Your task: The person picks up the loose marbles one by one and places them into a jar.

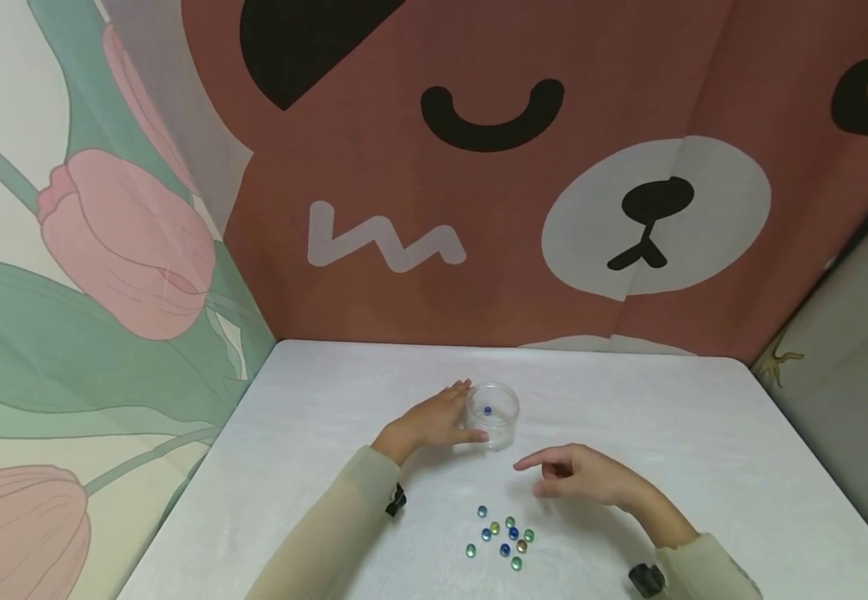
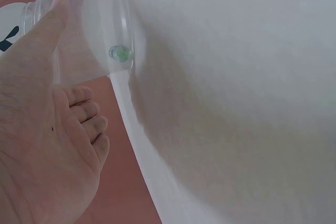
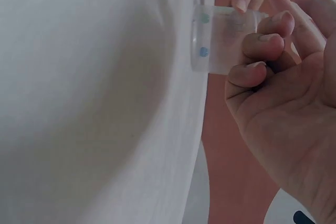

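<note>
A clear plastic jar (image 1: 504, 432) stands on the white table, with a blue marble (image 1: 488, 411) seen through it. Around its left side my left hand (image 1: 434, 423) holds it, thumb in front and fingers toward the back. The left wrist view shows greenish glass (image 2: 121, 53) near the jar's bottom; the right wrist view shows a blue marble (image 3: 203, 52) there too. To the right and nearer me, my right hand (image 1: 587, 477) hovers with nothing in it, index finger pointing at the jar and the other fingers loosely bent. Several loose glass marbles (image 1: 504, 550) lie in front of the hands.
The white table (image 1: 373, 367) meets a brown cloth (image 1: 403, 308) with a bear face along its far edge. A tulip-patterned cloth (image 1: 126, 242) hangs at the left, and a pale cloth (image 1: 854, 375) at the right.
</note>
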Motion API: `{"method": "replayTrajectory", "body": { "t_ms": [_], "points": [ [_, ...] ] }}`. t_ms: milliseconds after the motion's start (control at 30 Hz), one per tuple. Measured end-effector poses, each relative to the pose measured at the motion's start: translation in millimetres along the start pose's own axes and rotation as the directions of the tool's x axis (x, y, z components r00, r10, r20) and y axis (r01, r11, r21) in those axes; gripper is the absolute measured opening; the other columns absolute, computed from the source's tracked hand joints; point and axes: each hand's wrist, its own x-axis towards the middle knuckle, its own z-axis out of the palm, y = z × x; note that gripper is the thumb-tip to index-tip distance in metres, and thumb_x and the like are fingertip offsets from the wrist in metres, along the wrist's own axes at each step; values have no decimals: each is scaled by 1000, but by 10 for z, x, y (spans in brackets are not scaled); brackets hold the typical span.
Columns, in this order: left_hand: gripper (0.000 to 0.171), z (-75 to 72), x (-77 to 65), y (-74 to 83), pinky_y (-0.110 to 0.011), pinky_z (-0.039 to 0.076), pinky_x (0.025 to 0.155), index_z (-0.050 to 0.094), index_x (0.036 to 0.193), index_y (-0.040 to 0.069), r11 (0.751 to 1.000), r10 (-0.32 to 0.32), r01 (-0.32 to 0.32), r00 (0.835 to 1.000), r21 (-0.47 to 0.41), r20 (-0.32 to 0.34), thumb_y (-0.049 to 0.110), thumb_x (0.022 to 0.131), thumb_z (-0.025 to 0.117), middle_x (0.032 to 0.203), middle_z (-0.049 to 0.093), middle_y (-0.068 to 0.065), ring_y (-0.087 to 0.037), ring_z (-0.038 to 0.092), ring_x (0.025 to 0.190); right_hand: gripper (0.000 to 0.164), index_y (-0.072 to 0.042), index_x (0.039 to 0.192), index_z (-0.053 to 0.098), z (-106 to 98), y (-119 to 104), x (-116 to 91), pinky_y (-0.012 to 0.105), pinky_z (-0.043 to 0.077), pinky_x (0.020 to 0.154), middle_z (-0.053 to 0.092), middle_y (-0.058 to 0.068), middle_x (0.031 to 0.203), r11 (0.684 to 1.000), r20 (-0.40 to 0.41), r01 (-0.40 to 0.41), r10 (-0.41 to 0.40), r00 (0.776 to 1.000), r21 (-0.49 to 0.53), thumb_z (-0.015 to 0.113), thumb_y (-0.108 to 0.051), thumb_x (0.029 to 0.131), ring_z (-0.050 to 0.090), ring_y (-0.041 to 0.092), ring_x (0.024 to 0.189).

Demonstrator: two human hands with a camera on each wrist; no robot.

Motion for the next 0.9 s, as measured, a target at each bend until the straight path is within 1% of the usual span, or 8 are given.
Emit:
{"method": "replayTrajectory", "body": {
  "t_ms": [133, 367, 433, 700, 900],
  "points": [
    [105, 2, 3, 4, -40, 20, 126, 20, 163, 11, 1000, -3, 3, 1000, 0, 1, 73, 88, 60, 170, 17, -6, -21, 15, 156, 36, -11, 127, 71, 8, 15, -29, 22, 41, 59, 52, -4, 76, 1000, 25, -27, 27, 999, 13, 75, -19, 93, 48, 8, 69],
    [103, -11, 1, -2, -40, 19, 126, 20, 163, 10, 1000, 15, -15, 1000, 0, 0, 70, 89, 60, 169, 16, -7, -22, 14, 156, 37, -11, 127, 71, 57, 45, -41, 21, 41, 60, 55, -5, 76, 999, 82, 24, -26, 996, 27, 76, -18, 92, 48, 5, 67],
    [103, -14, 0, -7, -40, 19, 126, 20, 163, 10, 1000, 20, -20, 1000, 2, 1, 70, 90, 60, 169, 16, -7, -23, 14, 156, 37, -11, 127, 71, 78, 48, -41, 20, 41, 61, 55, -6, 76, 999, 92, 28, -31, 995, 25, 76, -18, 91, 48, 4, 68],
    [102, -6, 3, -12, -41, 20, 126, 21, 162, 8, 1000, 30, -30, 1000, 0, -7, 69, 90, 61, 169, 18, -9, -23, 15, 156, 36, -17, 125, 73, 159, 58, -10, 21, 41, 64, 57, -6, 77, 999, 130, -34, 31, 991, 21, 78, -20, 89, 51, 6, 71],
    [104, -4, 9, -15, -39, 21, 126, 22, 162, 7, 999, 41, -41, 999, 10, -19, 70, 89, 61, 168, 20, -10, -23, 17, 156, 34, -19, 123, 74, 202, 90, 5, 21, 41, 64, 58, -6, 77, 1000, 145, -17, 19, 989, -13, 78, -19, 89, 50, 5, 70]
  ]
}}
